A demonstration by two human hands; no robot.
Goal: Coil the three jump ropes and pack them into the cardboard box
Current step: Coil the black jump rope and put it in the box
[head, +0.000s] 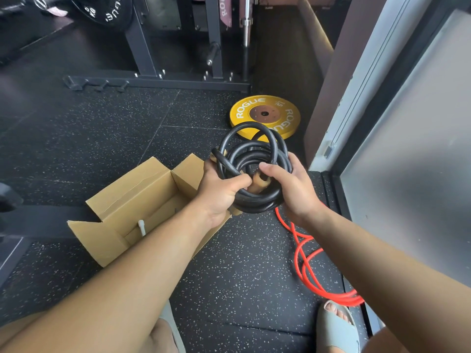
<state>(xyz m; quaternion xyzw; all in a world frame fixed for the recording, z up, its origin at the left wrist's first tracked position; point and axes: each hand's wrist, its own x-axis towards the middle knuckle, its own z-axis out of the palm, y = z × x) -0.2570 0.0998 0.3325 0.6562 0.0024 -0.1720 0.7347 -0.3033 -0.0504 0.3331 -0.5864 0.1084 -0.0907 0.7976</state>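
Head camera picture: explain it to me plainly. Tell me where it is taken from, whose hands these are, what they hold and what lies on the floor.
There is no machine here. The one picture comes from a camera worn on a person's head, looking forward and down at their own arms. The left hand and right hand together grip a thick black jump rope wound into a coil, with a wooden handle showing between them. An open cardboard box stands on the speckled rubber floor; something white, perhaps a handle, shows inside. A red jump rope lies loose on the right. Further off lies a yellow weight plate.
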